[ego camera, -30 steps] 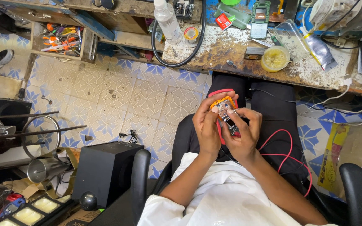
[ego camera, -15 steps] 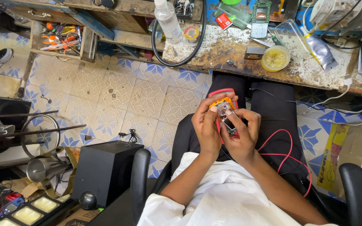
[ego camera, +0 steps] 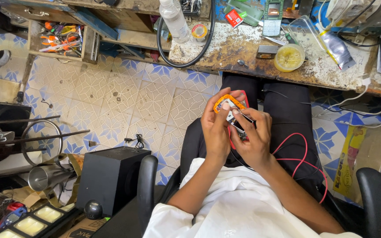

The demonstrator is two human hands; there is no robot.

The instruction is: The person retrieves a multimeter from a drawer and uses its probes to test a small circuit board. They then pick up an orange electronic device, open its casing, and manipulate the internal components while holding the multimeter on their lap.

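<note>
Device: I see a small orange-framed electronic device, roughly phone-sized, held over my lap just below the front edge of the workbench.
Left hand: my left hand is wrapped around the device's left side, fingers closed on the orange rim.
Right hand: my right hand is clamped on the lower right part, thumb and forefinger pinching near a dark strip on its face; I cannot tell exactly what that strip is.
Hands together: both hands touch each other around the device.
Wires: a red wire and a black wire loop over my right thigh, running up toward the hands.
Handling: I judge the device light and stiff at the frame, but fragile where bare parts and thin leads show; the wires would tug if pulled.
Where to hold: best gripped by the orange rim on opposite edges, keeping fingertips off the exposed centre.
Bench: a round yellow tub sits near the front edge, a clear plastic bottle and a black cable loop toward the left end.
Floor: a black speaker box stands on the patterned tiles to my left.
</note>
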